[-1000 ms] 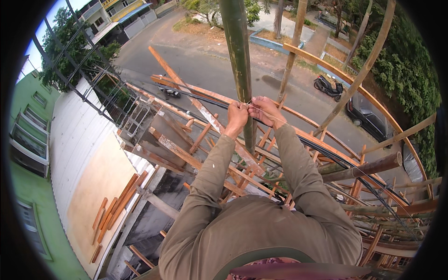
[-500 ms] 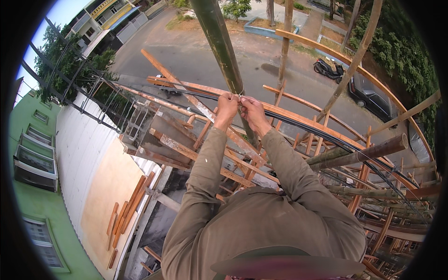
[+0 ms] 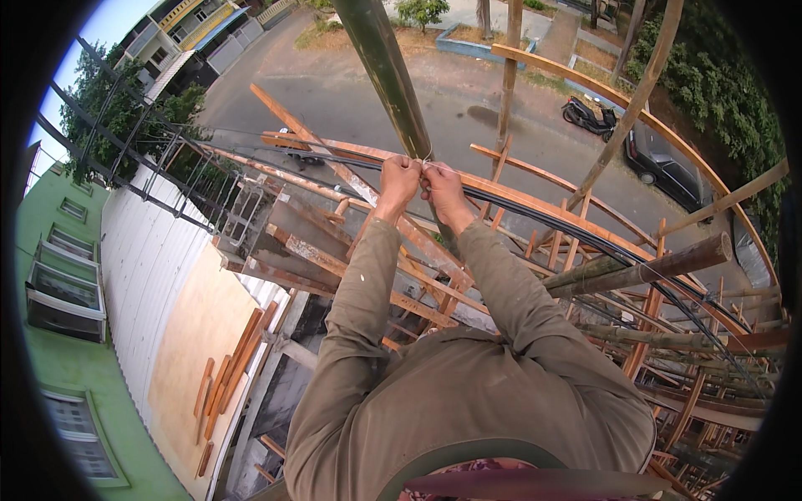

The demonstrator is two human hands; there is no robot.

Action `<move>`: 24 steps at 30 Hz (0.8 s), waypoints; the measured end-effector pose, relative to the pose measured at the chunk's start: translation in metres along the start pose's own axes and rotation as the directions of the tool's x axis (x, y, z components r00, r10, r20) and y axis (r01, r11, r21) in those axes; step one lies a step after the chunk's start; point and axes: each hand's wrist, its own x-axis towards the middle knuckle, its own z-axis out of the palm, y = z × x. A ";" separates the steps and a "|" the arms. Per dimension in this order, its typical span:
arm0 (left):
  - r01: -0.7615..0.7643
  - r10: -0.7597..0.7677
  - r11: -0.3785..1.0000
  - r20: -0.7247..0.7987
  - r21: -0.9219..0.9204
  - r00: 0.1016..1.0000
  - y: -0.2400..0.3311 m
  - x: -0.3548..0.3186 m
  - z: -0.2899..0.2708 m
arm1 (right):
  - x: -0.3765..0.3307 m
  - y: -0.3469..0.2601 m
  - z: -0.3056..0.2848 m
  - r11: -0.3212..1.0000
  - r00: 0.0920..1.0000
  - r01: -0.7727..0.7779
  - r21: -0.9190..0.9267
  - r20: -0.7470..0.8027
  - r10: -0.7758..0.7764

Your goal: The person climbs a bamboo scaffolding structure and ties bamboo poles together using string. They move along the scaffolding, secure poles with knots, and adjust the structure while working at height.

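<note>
A thick green bamboo pole [image 3: 384, 71] rises in front of me, leaning toward the upper left. Against it, both my hands meet at a thin whitish tie [image 3: 427, 159], seemingly string, with a short end sticking up. My left hand [image 3: 399, 185] is closed, its thumb and fingertips pinching the tie beside the pole. My right hand [image 3: 445, 194] is closed too, fingers curled in a pinch on the same tie. What lies between the fingertips is mostly hidden. Black cables [image 3: 535, 213] and a long wooden beam [image 3: 501, 190] run behind my hands and off to the right.
Wooden slats and bamboo scaffolding surround me, with a cut bamboo pole [image 3: 652, 269] jutting out at right. Left lie a white corrugated roof [image 3: 150, 225] with loose timber strips [image 3: 221, 388] and a green building [image 3: 63, 359]. Below is a road [image 3: 334, 108] with a dark car [image 3: 664, 175].
The view has shifted slightly. My right hand has turned and its fingers are more curled; both hands stay together at the tie on the pole.
</note>
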 end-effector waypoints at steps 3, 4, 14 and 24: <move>-0.014 0.014 0.999 0.003 -0.051 1.000 -0.001 0.000 0.000 | 0.003 0.004 0.000 0.982 0.991 0.135 -0.136 0.016 -0.134; 0.004 -0.004 0.998 0.009 -0.057 1.000 -0.001 -0.001 0.001 | 0.003 0.006 -0.001 0.981 0.994 0.112 -0.157 0.009 -0.112; 0.016 -0.012 0.995 0.040 -0.096 0.999 -0.002 0.000 0.000 | -0.006 0.010 0.000 0.987 0.987 0.156 -0.042 -0.020 -0.157; -0.008 0.010 0.996 0.017 -0.092 1.000 -0.004 0.000 -0.001 | -0.007 0.011 0.002 0.966 0.976 0.191 -0.172 -0.075 -0.206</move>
